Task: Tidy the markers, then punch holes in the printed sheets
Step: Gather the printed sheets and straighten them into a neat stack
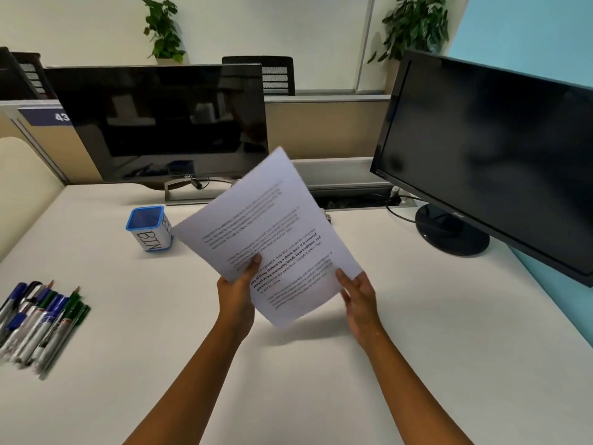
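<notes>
Head view, largest first. White desk (417, 348) filling the near and middle ground. Two dark monitors at the far edge: one (487, 155) on the right, angled inward on a round base, another (160, 123) far left of centre. Printed sheets (272, 232) lifted clear of the desk at mid-scene, tilted, upper corner leaning away toward the far side, text blurred. Left hand (236, 295) gripping the near left edge of the sheets, thumb pressed on the printed face, remaining fingers hidden behind the paper. Right hand (359, 300) at the near right corner of the sheets, fingers loosely spread, fingertips touching the paper edge; firm grip or mere contact impossible to judge. Markers (41, 322) bunched side by side at the near left edge of the desk, blue and green caps, a couple of pencils among them, well apart from the sheets. Small blue-rimmed cup (149, 228) lettered BIN, upright, just left of the sheets.
</notes>
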### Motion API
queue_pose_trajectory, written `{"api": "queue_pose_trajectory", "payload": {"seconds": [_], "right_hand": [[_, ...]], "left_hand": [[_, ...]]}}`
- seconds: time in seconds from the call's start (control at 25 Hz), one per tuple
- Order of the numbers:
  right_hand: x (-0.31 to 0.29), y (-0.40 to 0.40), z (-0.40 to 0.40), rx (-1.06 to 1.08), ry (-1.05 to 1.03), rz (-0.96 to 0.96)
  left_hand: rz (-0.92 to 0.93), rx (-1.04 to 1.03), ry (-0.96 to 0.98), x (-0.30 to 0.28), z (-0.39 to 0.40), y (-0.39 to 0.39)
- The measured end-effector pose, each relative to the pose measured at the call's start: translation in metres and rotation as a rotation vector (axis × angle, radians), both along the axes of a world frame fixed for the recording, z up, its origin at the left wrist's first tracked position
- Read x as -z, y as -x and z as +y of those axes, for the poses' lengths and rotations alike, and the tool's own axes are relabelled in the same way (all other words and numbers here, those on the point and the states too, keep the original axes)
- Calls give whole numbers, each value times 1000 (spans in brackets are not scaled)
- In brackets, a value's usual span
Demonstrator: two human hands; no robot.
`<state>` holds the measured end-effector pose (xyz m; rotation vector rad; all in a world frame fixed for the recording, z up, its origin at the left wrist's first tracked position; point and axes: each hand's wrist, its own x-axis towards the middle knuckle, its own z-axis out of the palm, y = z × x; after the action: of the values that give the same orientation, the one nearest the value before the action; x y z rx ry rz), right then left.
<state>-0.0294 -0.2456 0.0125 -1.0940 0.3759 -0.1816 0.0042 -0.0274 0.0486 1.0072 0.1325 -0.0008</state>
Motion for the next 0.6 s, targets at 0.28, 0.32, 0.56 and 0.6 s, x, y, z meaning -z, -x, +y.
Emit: {"api": "queue_pose_trajectory", "payload": {"seconds": [0.28, 0.32, 0.56, 0.6], "right_hand": [[-4, -3, 41, -83, 60, 64], [-5, -3, 35, -75, 111, 92], [-11, 3, -19, -128, 341, 136], [-12, 2, -26, -146, 362, 140]], "left_hand": [[128, -25, 211, 9, -13, 4], [142, -45, 186, 11, -7, 2], [314, 14, -169, 6, 75, -32], [349, 101, -268, 5, 89, -38]]}}
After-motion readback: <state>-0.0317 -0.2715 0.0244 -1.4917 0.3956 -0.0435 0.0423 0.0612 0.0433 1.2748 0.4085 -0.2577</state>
